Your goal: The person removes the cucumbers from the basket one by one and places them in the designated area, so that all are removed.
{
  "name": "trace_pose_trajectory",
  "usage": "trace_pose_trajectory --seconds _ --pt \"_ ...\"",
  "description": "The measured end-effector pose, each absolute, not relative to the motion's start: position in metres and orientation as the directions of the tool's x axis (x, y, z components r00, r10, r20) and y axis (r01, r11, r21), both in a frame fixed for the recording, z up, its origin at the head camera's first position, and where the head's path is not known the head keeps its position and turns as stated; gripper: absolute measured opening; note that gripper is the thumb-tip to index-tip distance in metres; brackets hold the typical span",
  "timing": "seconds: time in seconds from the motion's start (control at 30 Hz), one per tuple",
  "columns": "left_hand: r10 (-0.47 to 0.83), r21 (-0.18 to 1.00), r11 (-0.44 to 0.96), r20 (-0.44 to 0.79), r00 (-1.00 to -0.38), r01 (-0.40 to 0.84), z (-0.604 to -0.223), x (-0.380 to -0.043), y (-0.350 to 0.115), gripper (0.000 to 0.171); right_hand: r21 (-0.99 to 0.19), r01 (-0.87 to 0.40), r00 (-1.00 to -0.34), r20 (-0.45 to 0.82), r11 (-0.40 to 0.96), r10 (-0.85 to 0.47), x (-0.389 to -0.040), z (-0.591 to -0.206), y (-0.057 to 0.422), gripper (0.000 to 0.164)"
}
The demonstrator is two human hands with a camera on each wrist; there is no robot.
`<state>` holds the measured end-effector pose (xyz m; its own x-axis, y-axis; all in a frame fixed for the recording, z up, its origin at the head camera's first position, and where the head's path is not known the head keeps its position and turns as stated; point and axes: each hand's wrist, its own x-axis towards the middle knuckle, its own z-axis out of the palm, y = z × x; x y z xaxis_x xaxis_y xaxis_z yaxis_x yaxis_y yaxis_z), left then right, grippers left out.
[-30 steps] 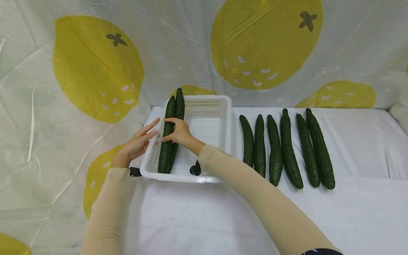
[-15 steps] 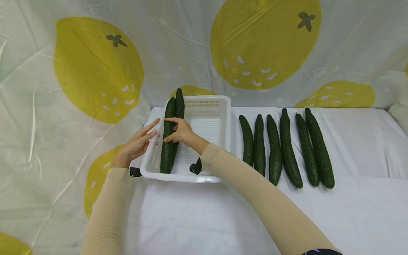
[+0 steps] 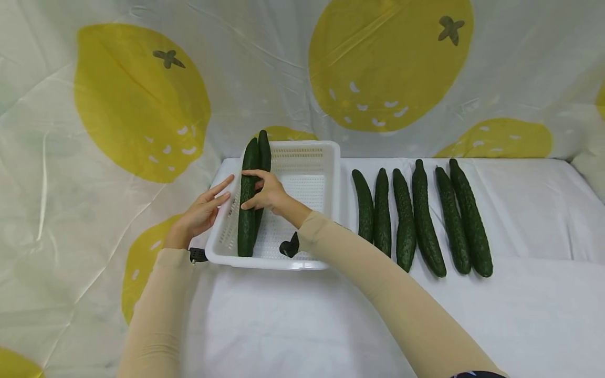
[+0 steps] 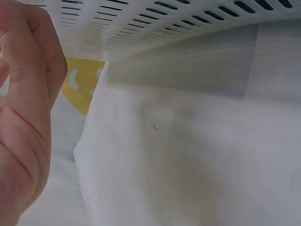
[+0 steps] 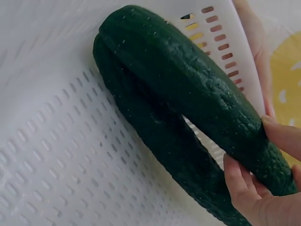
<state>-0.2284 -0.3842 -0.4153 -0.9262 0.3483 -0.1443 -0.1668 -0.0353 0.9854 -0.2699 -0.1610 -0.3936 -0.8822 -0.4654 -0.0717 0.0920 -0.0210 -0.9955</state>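
A white plastic basket stands on the table with two dark green cucumbers in its left part. My right hand grips the left cucumber from above, thumb on one side and fingers across it. Behind it the second cucumber leans with its far end above the rim. In the right wrist view the held cucumber lies partly over the other cucumber. My left hand is at the basket's left side, fingers extended and holding nothing; the left wrist view shows that hand beside the slotted wall.
To the right of the basket several cucumbers lie side by side on the white tablecloth. A lemon-print sheet hangs behind and at the left. The black wrist camera shows below my right wrist.
The held cucumber's near end has shifted slightly right, and its far end stands a little higher. My right hand stays on it; my left hand has hardly moved.
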Motion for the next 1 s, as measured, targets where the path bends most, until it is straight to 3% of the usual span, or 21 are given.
trace_pose_trajectory --seconds 0.53,1.0 --pt "0.37 0.985 -0.052 -0.136 -0.919 -0.167 -0.414 -0.228 -0.385 0.057 -0.994 0.107 -0.85 -0.072 -0.037 -0.521 -0.278 -0.357 -0.136 0.091" --pt "0.36 0.981 -0.077 -0.141 -0.922 -0.18 -0.413 -0.227 -0.385 0.056 -0.991 0.111 -0.865 -0.061 -0.072 -0.497 -0.276 -0.324 -0.101 0.082"
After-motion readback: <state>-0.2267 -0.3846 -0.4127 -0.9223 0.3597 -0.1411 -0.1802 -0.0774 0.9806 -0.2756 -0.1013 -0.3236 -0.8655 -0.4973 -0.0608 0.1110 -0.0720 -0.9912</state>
